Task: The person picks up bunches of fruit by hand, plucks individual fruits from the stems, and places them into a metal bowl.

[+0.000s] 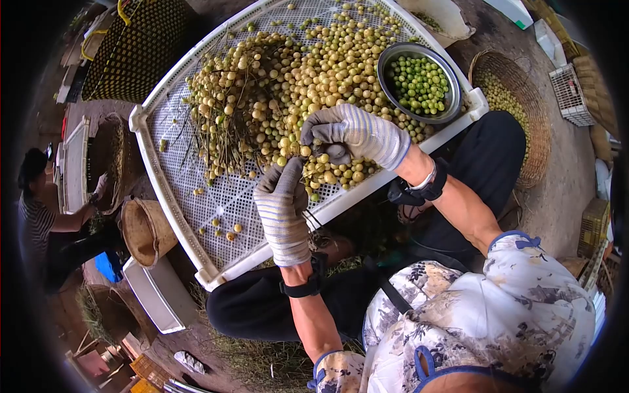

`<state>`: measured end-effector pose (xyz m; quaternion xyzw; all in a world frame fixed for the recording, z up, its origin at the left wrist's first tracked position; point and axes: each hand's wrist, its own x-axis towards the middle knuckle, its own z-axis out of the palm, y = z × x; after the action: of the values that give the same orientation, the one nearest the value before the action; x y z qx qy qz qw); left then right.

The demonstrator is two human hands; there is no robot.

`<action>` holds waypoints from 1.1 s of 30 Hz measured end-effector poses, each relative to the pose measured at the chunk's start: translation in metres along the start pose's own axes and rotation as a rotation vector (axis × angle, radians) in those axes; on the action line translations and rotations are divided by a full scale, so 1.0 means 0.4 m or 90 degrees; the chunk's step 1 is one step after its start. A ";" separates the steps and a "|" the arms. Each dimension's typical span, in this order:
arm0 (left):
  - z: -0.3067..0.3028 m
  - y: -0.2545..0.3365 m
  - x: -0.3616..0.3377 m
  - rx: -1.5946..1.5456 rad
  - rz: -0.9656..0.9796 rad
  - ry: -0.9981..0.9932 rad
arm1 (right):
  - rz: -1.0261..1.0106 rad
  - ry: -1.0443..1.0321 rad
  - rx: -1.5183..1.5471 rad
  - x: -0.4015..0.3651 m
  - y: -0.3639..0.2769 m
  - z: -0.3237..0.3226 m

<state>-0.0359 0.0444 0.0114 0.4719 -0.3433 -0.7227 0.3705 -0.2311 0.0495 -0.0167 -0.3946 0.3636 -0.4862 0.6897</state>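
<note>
**Clean plucking, close grip**
On the white tray (190,190), left hand (283,209) pinches a stalk (303,171) beside the fruit pile (295,85); right hand (354,134) closes its fingers on one fruit (325,159). Pulling close to the stalk seems wise

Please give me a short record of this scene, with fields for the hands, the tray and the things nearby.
tray: white, perforated, on the lap
fruit: small, round, yellowish, many on stems
left hand: gloved, fingers curled at the fruit's near edge
right hand: gloved, bent over the same spot; grip unclear
bowl: metal, on tray, holds green fruit
basket: woven, beside tray, holds fruit
person: at left edge
</note>
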 end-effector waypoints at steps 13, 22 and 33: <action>-0.010 -0.001 0.000 0.029 0.005 0.020 | 0.048 -0.010 -0.026 0.026 0.022 0.002; -0.040 -0.023 0.016 -0.056 0.012 -0.005 | 0.047 -0.011 -0.004 -0.013 0.034 0.014; -0.034 -0.016 0.010 -0.004 -0.067 -0.065 | 0.023 0.037 -0.097 0.000 0.030 0.027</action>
<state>-0.0258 0.0422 -0.0001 0.4505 -0.3340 -0.7655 0.3154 -0.2169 0.0542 -0.0230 -0.4252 0.4263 -0.4560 0.6554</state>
